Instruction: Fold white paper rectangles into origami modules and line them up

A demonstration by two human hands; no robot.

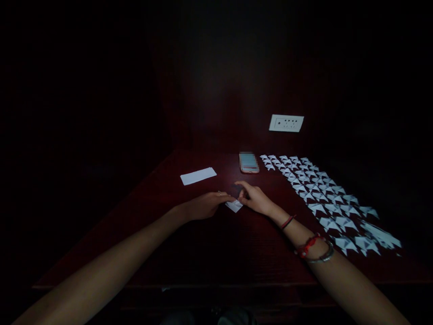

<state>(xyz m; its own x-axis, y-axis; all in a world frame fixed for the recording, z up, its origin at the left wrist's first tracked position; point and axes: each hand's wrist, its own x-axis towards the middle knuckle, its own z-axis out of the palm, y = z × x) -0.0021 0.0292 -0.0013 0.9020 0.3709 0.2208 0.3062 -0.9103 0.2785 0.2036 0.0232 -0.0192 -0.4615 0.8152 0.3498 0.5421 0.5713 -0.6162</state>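
Observation:
In the middle of the dark red table (pixel 216 253) lies a small folded piece of white paper (pixel 234 206), its lower corner pointing toward me. My left hand (pixel 211 201) comes in from the left, fingers together and pressed on the paper's left edge. On the other side, my right hand (pixel 254 197) grips the paper's right edge between bent thumb and fingers, with the index finger lifted and curved. The fingers cover the paper's upper part. Beyond my left hand rests a stack of white paper strips (pixel 198 176).
A phone (pixel 249 162) with a lit, blurred screen lies behind my hands. Rows of small folded white paper shapes (pixel 313 180) spread along the right side, with a pile of narrow paper pieces (pixel 380 234) near them. A socket panel (pixel 286 123) is on the back wall.

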